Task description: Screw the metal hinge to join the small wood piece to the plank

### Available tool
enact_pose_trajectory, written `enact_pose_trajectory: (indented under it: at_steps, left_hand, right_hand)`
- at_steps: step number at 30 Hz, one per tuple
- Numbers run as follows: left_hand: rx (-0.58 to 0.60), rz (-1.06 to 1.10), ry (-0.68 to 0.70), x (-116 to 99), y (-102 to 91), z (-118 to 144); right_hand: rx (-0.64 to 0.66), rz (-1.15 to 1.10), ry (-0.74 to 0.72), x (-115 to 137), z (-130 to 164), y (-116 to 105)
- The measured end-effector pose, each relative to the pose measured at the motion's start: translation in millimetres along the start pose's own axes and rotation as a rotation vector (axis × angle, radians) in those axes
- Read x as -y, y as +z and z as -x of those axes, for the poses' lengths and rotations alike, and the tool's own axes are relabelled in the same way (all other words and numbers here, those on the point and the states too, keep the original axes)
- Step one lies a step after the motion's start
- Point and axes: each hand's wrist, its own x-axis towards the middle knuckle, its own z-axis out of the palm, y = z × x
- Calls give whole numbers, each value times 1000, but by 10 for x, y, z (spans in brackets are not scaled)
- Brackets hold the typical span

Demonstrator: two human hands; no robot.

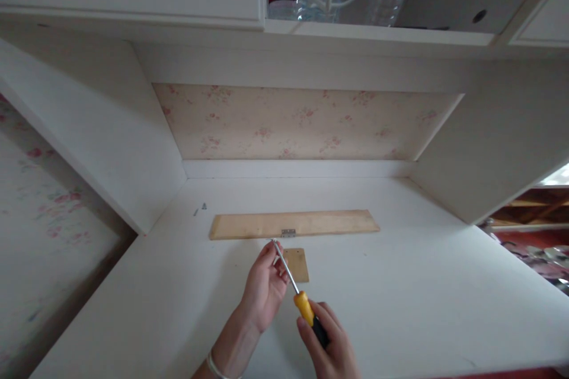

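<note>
Far left on the white desk, two small screws lie loose near the side panel. Further right, my left hand is curled around the metal shaft near the tip of the screwdriver, fingers pinching it just below the long wooden strip with its small metal hinge. A smaller wooden piece lies just beside that hand. My right hand is closed around the yellow-and-black handle.
</note>
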Motion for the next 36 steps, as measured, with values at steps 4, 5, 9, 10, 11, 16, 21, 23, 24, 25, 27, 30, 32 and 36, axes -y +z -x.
enact_pose_trajectory:
  at_steps: [4,5,9,10,11,16,21,23,24,25,27,30,32,36]
  left_hand:
    - [-110,-50,-59,45,-211,-177]
    - [-126,-62,-79,52,-268,-210]
    - [-137,-123,-143,67,-421,-280]
    - [-133,-128,-146,70,-439,-288]
    - [-128,-127,-138,73,-452,-296]
    - [-130,-100,-72,62,-484,-333]
    - [-137,-75,-66,27,-496,-335]
    - [-133,-86,-69,23,-486,-321]
    - [-130,-97,-71,23,-480,-313]
    - [-125,-112,-72,26,-476,-306]
    - [-114,-148,-62,33,-476,-298]
    - [-106,-202,-27,41,-492,-301]
    - [-99,-232,-9,40,-500,-305]
    - [-78,-353,54,31,-490,-299]
  right_hand:
    - [56,43,147,-47,-43,-87]
    - [76,44,173,-70,-46,-104]
    - [129,62,220,-151,-48,-145]
    - [137,72,223,-163,-49,-147]
    - [142,81,224,-171,-51,-146]
    - [153,84,214,-170,-55,-126]
    - [168,91,228,-131,-47,-148]
    - [178,95,242,-122,-49,-162]
    - [179,96,247,-120,-51,-167]
    - [182,97,249,-121,-52,-171]
    - [188,102,248,-125,-52,-171]
    - [193,102,244,-132,-42,-157]
    - [160,94,233,-132,-31,-143]
    - [123,87,218,-106,-22,-139]
